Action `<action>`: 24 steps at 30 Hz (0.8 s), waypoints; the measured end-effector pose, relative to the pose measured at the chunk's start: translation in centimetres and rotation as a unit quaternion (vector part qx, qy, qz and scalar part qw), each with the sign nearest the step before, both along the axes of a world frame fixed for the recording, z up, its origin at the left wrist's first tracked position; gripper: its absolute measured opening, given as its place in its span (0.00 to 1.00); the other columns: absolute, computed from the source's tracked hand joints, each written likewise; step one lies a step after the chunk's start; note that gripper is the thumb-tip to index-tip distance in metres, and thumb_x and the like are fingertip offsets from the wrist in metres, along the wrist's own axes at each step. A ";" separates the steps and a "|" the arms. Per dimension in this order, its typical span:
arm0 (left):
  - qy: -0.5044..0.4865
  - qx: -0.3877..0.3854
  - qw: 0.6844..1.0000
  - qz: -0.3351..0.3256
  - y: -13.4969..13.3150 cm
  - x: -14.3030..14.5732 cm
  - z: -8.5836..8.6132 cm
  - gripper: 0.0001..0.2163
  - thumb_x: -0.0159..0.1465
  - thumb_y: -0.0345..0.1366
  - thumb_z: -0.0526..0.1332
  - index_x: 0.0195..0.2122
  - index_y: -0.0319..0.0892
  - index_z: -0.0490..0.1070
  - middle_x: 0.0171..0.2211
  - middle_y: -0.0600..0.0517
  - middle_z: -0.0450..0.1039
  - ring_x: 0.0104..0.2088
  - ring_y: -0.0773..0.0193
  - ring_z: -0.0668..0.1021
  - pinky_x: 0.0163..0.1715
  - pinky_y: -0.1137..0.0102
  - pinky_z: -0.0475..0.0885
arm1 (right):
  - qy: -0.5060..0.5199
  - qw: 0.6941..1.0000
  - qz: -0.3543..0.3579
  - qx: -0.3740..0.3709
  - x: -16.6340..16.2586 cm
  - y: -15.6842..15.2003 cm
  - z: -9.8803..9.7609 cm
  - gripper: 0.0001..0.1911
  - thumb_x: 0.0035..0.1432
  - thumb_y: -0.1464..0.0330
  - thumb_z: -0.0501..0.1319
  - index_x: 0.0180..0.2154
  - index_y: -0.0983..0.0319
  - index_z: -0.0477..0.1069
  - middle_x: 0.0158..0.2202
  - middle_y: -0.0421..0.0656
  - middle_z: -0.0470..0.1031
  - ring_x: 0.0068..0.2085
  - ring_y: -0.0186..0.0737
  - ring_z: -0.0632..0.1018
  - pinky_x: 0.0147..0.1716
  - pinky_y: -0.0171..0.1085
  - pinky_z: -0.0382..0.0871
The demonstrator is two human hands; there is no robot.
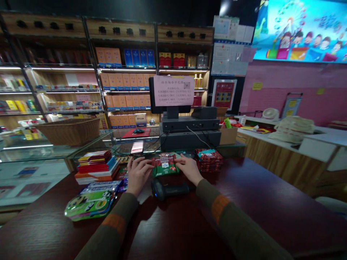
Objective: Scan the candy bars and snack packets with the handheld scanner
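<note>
A dark red and green snack packet [165, 165], with "ALMOND" in its printing, is in front of me above the dark wooden counter. My left hand [139, 174] pinches its left end, and my right hand [189, 168] grips its right end. Just below the packet lies a black handheld barcode scanner [168, 190] with a small blue light. To the right of my right hand is a stack of similar red packets [209, 160]. Left of my left hand are purple-blue packets [104, 186] and green panda-printed packs [89, 204].
Red, white and blue boxes [94, 166] are piled at the left. Behind the packet stands a cash register [189, 130] with a paper sign on its screen, its cables trailing forward. A wicker basket [71, 131] rests on the glass case, and a cardboard box [228, 135] sits right of the register.
</note>
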State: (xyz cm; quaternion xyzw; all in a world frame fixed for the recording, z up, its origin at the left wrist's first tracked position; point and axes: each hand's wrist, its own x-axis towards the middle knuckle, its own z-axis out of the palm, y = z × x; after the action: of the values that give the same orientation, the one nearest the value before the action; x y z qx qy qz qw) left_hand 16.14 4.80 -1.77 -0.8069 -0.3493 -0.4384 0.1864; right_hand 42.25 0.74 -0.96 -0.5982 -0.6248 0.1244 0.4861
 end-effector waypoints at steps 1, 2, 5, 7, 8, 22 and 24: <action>0.017 0.004 1.000 -0.006 0.0 0.1 0.4 0.06 0.67 0.37 0.61 0.37 0.55 0.79 0.48 0.59 0.81 0.57 0.53 0.73 0.66 0.43 0.49 | -0.013 1.000 -0.010 0.003 0.0 -0.1 0.2 0.11 0.54 0.69 0.62 0.37 0.53 0.82 0.41 0.41 0.84 0.64 0.50 0.70 0.66 0.55 0.52; 0.031 0.007 0.999 -0.014 0.0 0.1 0.8 0.07 0.67 0.37 0.61 0.37 0.56 0.79 0.49 0.60 0.80 0.59 0.52 0.72 0.67 0.41 0.47 | -0.025 0.999 -0.021 0.005 0.1 -0.1 0.4 0.11 0.55 0.69 0.61 0.37 0.53 0.82 0.42 0.41 0.84 0.65 0.51 0.69 0.67 0.59 0.46; 0.066 0.006 0.997 -0.036 0.0 0.7 2.1 0.07 0.66 0.36 0.61 0.38 0.55 0.79 0.51 0.58 0.80 0.62 0.51 0.70 0.68 0.37 0.43 | -0.047 0.998 -0.044 0.011 0.4 -0.3 1.1 0.11 0.56 0.69 0.60 0.37 0.52 0.81 0.43 0.39 0.84 0.66 0.50 0.67 0.66 0.64 0.36; 0.083 0.003 0.996 -0.045 0.0 1.3 2.8 0.07 0.66 0.36 0.61 0.38 0.54 0.79 0.51 0.56 0.80 0.63 0.50 0.69 0.68 0.35 0.40 | -0.052 0.997 -0.054 0.013 0.9 -0.3 1.6 0.11 0.56 0.69 0.60 0.38 0.51 0.81 0.44 0.39 0.84 0.66 0.48 0.67 0.66 0.63 0.34; 0.091 0.002 0.995 -0.047 0.1 1.6 3.0 0.07 0.66 0.36 0.61 0.38 0.54 0.79 0.51 0.56 0.80 0.64 0.50 0.69 0.67 0.34 0.39 | -0.055 0.997 -0.058 0.015 1.2 -0.3 1.8 0.12 0.57 0.69 0.60 0.38 0.51 0.80 0.44 0.39 0.84 0.66 0.48 0.67 0.66 0.63 0.33; 0.103 0.012 0.989 -0.104 1.2 9.8 5.3 0.06 0.65 0.33 0.62 0.36 0.51 0.78 0.48 0.55 0.81 0.65 0.46 0.68 0.67 0.33 0.41 | -0.095 0.986 -0.129 0.041 8.7 -1.2 3.4 0.12 0.58 0.68 0.59 0.39 0.51 0.80 0.46 0.39 0.83 0.66 0.49 0.67 0.66 0.64 0.33; 0.102 0.014 0.989 -0.108 1.2 11.3 5.6 0.05 0.66 0.34 0.62 0.36 0.50 0.78 0.48 0.55 0.81 0.65 0.45 0.68 0.67 0.33 0.42 | -0.102 0.984 -0.139 0.038 10.2 -1.5 3.7 0.12 0.59 0.68 0.60 0.40 0.51 0.80 0.48 0.39 0.82 0.66 0.48 0.66 0.66 0.64 0.33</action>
State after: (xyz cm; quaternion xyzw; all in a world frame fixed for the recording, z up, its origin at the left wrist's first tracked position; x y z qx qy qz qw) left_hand 27.47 6.00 3.84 -0.8779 -0.2324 -0.3760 0.1842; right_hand 52.47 -0.79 2.73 -0.6702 -0.5857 -0.0296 0.4548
